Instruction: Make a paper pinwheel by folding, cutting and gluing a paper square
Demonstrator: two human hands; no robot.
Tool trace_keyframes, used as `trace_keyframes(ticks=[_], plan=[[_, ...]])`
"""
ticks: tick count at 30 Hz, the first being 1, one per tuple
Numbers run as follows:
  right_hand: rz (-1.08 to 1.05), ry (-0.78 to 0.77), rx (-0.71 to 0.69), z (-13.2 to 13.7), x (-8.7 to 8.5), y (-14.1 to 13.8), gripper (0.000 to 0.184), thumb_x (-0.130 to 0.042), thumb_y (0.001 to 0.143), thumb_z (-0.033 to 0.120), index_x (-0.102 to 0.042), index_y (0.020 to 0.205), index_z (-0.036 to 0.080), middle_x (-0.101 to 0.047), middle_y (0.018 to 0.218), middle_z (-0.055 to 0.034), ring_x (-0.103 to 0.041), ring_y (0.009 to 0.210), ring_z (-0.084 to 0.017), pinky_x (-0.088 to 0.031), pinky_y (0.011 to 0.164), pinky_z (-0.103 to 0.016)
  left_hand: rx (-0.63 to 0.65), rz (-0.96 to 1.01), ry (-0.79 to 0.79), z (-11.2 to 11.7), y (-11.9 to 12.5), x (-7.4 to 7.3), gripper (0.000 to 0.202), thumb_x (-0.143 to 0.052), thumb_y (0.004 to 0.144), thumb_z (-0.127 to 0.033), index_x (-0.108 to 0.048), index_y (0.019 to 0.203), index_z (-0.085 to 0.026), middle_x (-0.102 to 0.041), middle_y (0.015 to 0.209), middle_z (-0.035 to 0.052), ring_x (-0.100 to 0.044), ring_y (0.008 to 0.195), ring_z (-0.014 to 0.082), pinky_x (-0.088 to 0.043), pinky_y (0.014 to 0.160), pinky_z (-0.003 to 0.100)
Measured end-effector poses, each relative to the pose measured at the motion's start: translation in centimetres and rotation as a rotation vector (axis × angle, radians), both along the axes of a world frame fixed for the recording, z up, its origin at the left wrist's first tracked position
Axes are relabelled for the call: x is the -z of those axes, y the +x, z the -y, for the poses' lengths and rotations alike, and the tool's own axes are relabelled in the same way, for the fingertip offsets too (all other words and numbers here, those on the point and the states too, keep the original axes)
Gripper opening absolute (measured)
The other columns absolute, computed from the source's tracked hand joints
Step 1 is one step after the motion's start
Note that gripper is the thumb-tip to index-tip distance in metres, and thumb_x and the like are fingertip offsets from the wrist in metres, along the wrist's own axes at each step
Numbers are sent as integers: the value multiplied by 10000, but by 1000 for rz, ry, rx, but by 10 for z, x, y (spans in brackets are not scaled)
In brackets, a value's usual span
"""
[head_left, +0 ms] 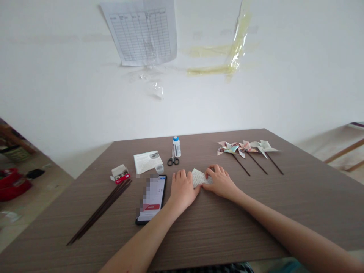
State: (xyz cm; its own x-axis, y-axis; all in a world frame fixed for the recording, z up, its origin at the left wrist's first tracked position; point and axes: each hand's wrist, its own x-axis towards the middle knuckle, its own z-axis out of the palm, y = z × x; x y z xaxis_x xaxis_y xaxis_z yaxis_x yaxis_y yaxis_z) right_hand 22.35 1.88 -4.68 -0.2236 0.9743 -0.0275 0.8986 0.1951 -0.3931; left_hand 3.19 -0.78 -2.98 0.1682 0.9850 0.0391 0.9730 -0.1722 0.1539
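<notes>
1. Two hands were mine on the table [241, 235]: my left hand [182, 190] and my right hand [220, 182] lay close together, both narrow, with the fingers curled downward.
2. Between them sat a small folded paper [200, 177] covered in fine print. My right fingertips [209, 171] pressed on top of it, and my left fingertips [188, 175] touched it at its left edge.
3. Just left of my left hand lay a smartphone [150, 199] with its screen lit. Farther left, a bundle of thin dark sticks [99, 212] lay diagonally.
4. Beyond those were a small red-and-white box [120, 174], a leaflet [148, 162], a small clear cap [159, 168], black-handled scissors [173, 160], and an upright white bottle with a blue top [176, 147] just behind the scissors.
5. Toward the far right edge lay three paper pinwheels [250, 148] on dark sticks.
6. Past the table, a gridded sheet [142, 32] hung on the white wall beside strips of yellowed tape [237, 45].
</notes>
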Motion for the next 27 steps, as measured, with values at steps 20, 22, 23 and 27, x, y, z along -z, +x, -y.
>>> trace_keyframes(ticks=[20,22,23,27], plan=[[-77,-34,-174,-32,19,40,504,-816,945,264,-881,1435,364,-634,1713,-130,-564,1624,-451,-425,1382,-639,90,-19,-194,-4,-31,-22,342,-704,1050,-181,-730,1387,-229,-718,1629,166,-624,1628,388,-361,1461,653],[-85,-35,-199,-36,20,44,507,-811,937,249,-893,1423,366,-639,1722,-132,-566,1626,-458,-411,1395,-656,141,-34,-209,-6,-40,-22,374,-681,1054,-175,-723,1413,-274,-707,1670,128,-600,1648,372,-359,1459,668],[-89,-36,-210,-38,21,46,508,-807,933,244,-899,1417,369,-645,1722,-131,-571,1623,-461,-404,1399,-668,173,-45,-214,-7,-44,-22,398,-670,1053,-169,-719,1429,-289,-700,1688,118,-579,1667,369,-358,1458,676],[-107,-48,-252,-43,20,53,535,-792,916,226,-909,1417,374,-655,1725,-131,-569,1633,-468,-370,1417,-700,242,-55,-262,-13,-58,-23,517,-662,1031,-130,-705,1516,-303,-637,1788,107,-496,1744,376,-349,1464,692]])
